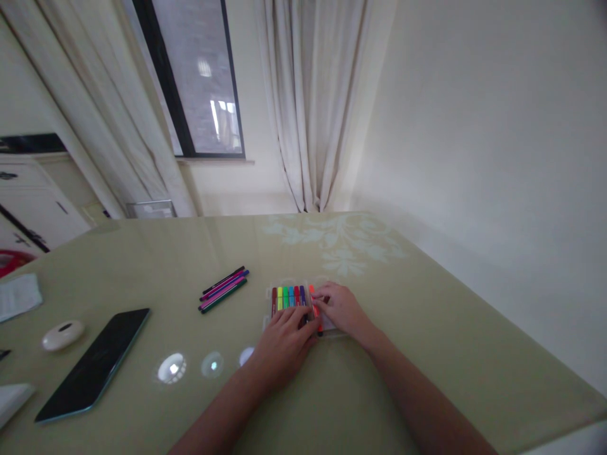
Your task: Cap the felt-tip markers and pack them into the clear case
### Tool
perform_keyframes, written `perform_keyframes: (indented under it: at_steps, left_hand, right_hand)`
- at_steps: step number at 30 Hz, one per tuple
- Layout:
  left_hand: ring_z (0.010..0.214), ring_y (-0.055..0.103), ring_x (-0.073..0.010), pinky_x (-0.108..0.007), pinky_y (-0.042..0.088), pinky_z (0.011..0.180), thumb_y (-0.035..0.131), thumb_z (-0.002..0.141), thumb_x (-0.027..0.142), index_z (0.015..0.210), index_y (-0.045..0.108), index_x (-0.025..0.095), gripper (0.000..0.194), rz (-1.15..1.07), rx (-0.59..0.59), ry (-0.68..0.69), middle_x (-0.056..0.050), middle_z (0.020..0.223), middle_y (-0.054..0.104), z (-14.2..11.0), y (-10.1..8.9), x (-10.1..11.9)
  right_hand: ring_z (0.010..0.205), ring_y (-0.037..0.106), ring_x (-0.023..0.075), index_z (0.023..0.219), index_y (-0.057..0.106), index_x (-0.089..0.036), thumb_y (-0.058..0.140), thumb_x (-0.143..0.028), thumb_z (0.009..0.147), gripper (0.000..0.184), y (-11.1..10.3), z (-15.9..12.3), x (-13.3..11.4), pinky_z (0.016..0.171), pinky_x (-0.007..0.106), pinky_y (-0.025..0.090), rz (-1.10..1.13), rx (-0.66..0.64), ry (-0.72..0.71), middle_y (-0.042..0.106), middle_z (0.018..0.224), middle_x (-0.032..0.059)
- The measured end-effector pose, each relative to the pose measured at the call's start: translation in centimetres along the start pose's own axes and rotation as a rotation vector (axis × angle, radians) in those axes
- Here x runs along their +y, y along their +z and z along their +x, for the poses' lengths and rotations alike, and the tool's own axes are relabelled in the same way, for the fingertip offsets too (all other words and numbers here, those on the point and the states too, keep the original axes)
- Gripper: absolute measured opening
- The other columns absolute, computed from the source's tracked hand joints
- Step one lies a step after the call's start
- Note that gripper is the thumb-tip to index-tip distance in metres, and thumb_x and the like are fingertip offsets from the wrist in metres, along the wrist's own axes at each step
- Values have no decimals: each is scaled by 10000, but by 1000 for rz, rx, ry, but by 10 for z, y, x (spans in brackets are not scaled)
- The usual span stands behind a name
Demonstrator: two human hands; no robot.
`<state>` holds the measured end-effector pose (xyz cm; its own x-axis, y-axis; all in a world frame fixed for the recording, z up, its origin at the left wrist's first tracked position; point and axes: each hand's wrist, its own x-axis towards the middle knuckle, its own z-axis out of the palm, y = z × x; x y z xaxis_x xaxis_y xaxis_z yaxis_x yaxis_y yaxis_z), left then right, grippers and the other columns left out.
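A clear plastic marker case [268,302] lies on the green table [427,328] and holds several coloured markers [287,297] side by side. My left hand [283,344] rests flat on the near part of the case, fingers stretched over the markers. My right hand [342,309] pinches an orange-red marker [314,308] at the right end of the row. A few loose markers [224,288] lie in a bundle to the left of the case.
A dark tablet [95,363] lies at the left, with a white oval object [62,334] and papers [18,296] beyond it. Curtains, a window and a white wall stand behind the table.
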<state>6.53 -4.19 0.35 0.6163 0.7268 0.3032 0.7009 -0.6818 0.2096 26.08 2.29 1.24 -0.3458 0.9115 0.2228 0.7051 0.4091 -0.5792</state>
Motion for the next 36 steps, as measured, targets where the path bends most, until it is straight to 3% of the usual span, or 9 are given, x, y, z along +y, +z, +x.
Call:
perform_keyframes:
  at_steps: [5,8,13,16,18,23,27,32,36]
  left_hand:
    - [1260,553,-286,-490,468,1060,521,1018,298,1352,596,269,343,-18,8,3,-91,1380,604,0,3,1]
    - [1248,569,-251,-432,466,1066,460,1049,345,1426,539,262,394,-85,56,-64,-84,1375,619,0,-3,-11]
    - [1105,616,-288,-437,486,968,393,1039,265,1179,682,171,335,195,145,-535,-133,1195,675,-10,-31,-59]
    - [1118,602,-335,-459,487,912,422,999,231,1232,647,147,334,456,88,-793,-163,1208,656,-23,-47,-84]
    - [1104,604,-335,-441,492,876,433,991,245,1206,645,143,318,514,42,-863,-161,1179,656,-29,-51,-92]
    - [1121,599,-344,-445,492,886,445,990,301,1124,649,133,296,459,18,-852,-167,1168,661,-30,-46,-97]
    - [1112,614,-333,-453,474,926,457,968,287,1009,639,164,223,190,147,-762,-144,1108,696,-21,-38,-93]
    - [706,636,-205,-312,481,647,418,999,460,938,603,208,318,-546,328,-616,-26,818,683,-1,-27,-57]
    - [651,603,-174,-266,445,584,488,981,494,1005,659,206,335,-784,315,-531,-10,786,676,7,-19,-21]
  right_hand:
    - [883,672,201,936,809,-251,602,-194,940,215,0,-3,-3,832,319,509,-83,-21,-36,745,998,69]
    - [889,671,210,981,797,-217,586,-198,953,215,-1,-4,-6,834,327,503,-104,-14,-16,737,994,84]
    - [820,667,198,1061,775,-190,568,-242,989,225,-5,-2,-7,789,315,493,-71,69,10,748,998,93]
    - [805,665,187,1050,776,-192,581,-247,988,212,-5,-1,-7,776,300,487,-71,94,4,755,973,82]
    - [793,663,182,1046,778,-191,591,-238,982,203,-4,-1,-7,771,297,487,-71,103,0,758,964,77]
    - [772,659,177,1035,780,-185,593,-230,978,200,-4,-2,-7,742,294,488,-38,129,1,758,965,76]
    - [763,657,181,1012,783,-191,594,-234,969,199,-5,-1,-10,748,306,490,14,144,-3,759,945,77]
    - [814,669,193,1014,781,-211,605,-336,963,222,-1,-1,-21,764,309,500,309,124,0,763,944,66]
    - [815,646,197,949,758,-202,604,-458,955,299,5,-2,-29,727,298,487,630,28,33,729,879,43]
